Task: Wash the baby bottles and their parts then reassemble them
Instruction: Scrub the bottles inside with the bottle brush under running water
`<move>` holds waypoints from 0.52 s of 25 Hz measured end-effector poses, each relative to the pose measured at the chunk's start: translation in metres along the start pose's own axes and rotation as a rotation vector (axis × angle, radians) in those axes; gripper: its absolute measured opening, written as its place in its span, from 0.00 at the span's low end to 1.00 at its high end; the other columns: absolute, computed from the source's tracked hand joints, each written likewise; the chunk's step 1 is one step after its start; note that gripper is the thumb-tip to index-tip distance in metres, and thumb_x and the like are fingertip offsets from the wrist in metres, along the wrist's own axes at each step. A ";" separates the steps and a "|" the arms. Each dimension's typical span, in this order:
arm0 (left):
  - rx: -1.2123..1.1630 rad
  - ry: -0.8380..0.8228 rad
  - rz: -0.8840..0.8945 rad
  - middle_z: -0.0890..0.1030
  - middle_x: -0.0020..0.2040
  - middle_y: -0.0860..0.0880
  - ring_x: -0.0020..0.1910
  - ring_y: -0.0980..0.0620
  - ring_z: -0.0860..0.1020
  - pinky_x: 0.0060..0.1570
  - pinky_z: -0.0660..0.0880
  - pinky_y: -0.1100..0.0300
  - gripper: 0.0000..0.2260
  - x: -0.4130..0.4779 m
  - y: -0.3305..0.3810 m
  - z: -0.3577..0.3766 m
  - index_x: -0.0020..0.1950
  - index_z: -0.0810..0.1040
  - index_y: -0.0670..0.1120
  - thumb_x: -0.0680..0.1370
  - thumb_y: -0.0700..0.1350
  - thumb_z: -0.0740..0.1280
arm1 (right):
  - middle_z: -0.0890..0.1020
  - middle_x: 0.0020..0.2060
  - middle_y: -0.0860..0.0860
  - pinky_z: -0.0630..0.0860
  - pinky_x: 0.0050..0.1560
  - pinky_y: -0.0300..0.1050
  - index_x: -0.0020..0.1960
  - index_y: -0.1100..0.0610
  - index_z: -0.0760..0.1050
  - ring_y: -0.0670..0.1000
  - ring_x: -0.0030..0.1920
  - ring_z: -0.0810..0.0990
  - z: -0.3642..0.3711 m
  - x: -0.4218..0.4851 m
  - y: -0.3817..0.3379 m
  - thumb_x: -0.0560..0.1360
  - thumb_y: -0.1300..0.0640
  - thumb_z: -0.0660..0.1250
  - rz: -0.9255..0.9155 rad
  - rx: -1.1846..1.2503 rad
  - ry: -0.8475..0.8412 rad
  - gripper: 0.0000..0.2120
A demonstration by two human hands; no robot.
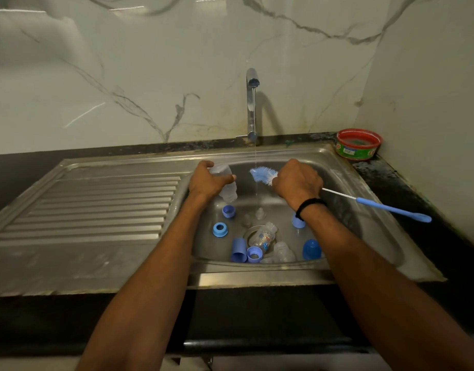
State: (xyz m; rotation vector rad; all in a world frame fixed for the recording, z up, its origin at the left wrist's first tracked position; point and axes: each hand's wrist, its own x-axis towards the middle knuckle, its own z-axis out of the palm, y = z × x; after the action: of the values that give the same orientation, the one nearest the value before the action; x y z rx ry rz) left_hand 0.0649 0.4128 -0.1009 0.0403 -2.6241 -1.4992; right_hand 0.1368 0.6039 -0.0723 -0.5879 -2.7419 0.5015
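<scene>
My left hand (207, 181) grips a clear baby bottle (227, 187) over the sink, its neck pointing down. My right hand (297, 181) holds a blue bottle brush (262, 174) near its bristle head, which sits under a thin stream from the tap (252, 103); the blue handle (393, 208) sticks out to the right. On the sink floor lie a printed clear bottle (264, 235), another clear bottle (284, 252), blue collar rings (220, 229) (254, 254), blue caps (239, 250) (311, 249) (228, 211) and clear teats (260, 213).
The steel sink basin (364, 210) has a ribbed draining board (96, 207) on its left. A red and green round tub (358, 143) stands on the dark counter at the back right corner. Marble-patterned wall panels rise behind and to the right.
</scene>
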 end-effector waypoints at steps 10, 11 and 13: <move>-0.052 0.041 0.130 0.79 0.67 0.44 0.63 0.46 0.78 0.62 0.77 0.52 0.33 -0.007 0.005 -0.001 0.74 0.72 0.45 0.72 0.51 0.78 | 0.82 0.51 0.56 0.75 0.44 0.47 0.55 0.57 0.78 0.58 0.51 0.82 0.000 -0.001 -0.001 0.74 0.50 0.71 0.018 0.025 -0.008 0.14; -0.053 0.049 0.139 0.78 0.68 0.43 0.64 0.45 0.78 0.63 0.77 0.52 0.33 -0.008 0.002 0.001 0.74 0.71 0.44 0.72 0.50 0.78 | 0.82 0.51 0.56 0.74 0.44 0.46 0.54 0.57 0.78 0.58 0.51 0.82 0.001 -0.001 -0.001 0.74 0.50 0.71 0.016 0.029 -0.008 0.14; -0.073 0.088 0.182 0.77 0.69 0.43 0.64 0.46 0.77 0.64 0.76 0.53 0.32 -0.006 0.003 0.004 0.74 0.70 0.44 0.73 0.48 0.77 | 0.82 0.50 0.56 0.73 0.43 0.46 0.55 0.57 0.78 0.58 0.50 0.82 0.000 0.001 -0.001 0.75 0.49 0.71 0.011 0.025 0.011 0.14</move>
State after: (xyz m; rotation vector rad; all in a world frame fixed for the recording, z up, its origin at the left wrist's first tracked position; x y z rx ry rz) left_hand 0.0708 0.4180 -0.1012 -0.1328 -2.4300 -1.4935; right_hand 0.1360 0.6034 -0.0720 -0.5978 -2.7198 0.5330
